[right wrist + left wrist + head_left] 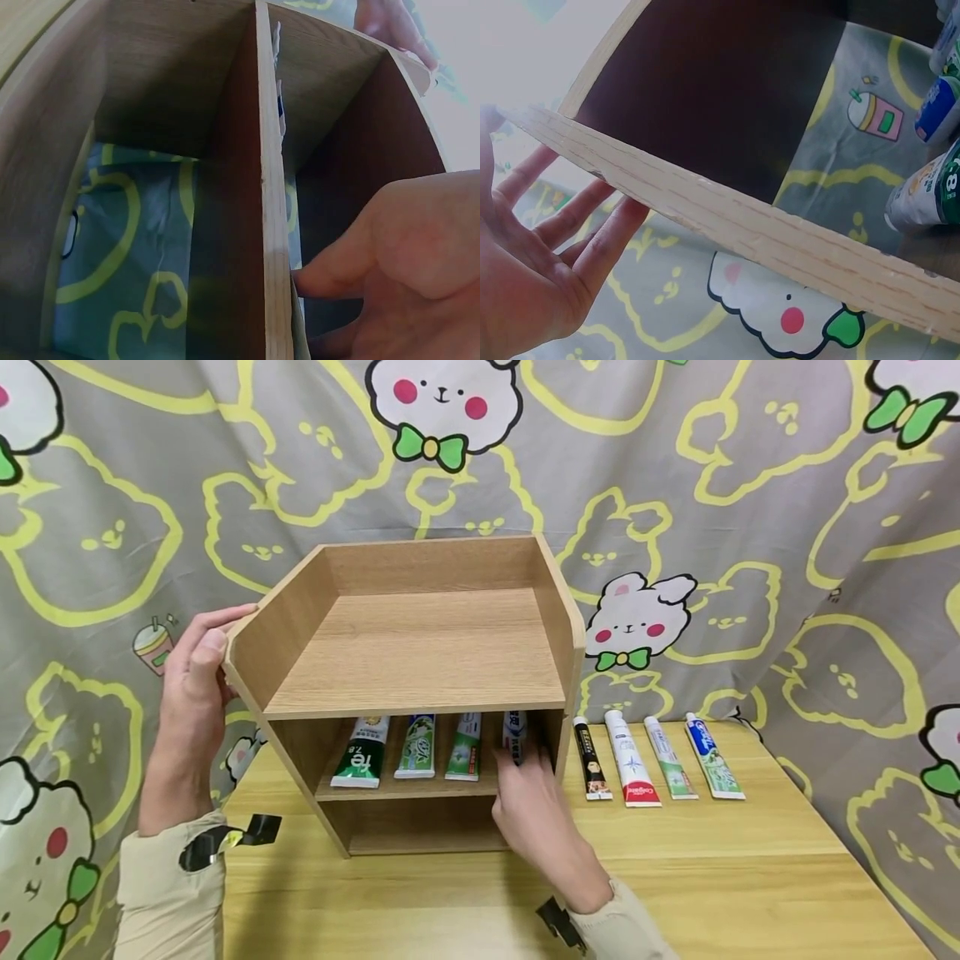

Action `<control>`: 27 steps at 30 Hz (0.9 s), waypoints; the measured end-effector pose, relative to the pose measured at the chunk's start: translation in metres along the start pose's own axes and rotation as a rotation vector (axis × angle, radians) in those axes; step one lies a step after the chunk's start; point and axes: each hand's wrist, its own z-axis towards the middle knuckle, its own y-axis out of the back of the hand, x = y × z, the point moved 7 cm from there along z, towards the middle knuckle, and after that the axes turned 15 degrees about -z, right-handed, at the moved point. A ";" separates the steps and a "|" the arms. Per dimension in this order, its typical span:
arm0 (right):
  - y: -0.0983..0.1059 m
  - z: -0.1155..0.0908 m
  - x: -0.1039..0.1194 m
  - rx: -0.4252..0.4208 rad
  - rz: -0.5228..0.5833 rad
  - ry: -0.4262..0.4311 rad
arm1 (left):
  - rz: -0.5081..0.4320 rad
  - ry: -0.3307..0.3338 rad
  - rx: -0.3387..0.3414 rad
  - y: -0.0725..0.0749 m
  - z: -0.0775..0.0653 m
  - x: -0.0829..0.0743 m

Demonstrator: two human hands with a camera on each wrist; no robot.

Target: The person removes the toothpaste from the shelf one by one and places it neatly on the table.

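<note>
A wooden shelf unit (420,647) stands on the table. My left hand (197,672) rests against its left side panel, the fingers (600,247) fairly straight along the outer face. On the middle board lie a green-and-white toothpaste tube (362,756), a green-and-blue one (417,750) and a green, white-ended one (464,750). My right hand (536,810) reaches into the same compartment at the right and pinches the near end of a white toothpaste tube (514,727). In the right wrist view my thumb (330,266) lies at that tube's edge, and the other fingertips are mostly hidden.
Right of the unit, a black tube (592,760), a red-ended white tube (632,760), a slim green-and-white tube (670,758) and a blue-and-green tube (712,758) lie in a row on the table (750,877). A patterned curtain (750,527) hangs close behind.
</note>
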 end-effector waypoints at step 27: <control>0.013 -0.002 -0.010 0.132 0.345 -0.028 | 0.010 0.002 -0.011 -0.001 0.000 -0.001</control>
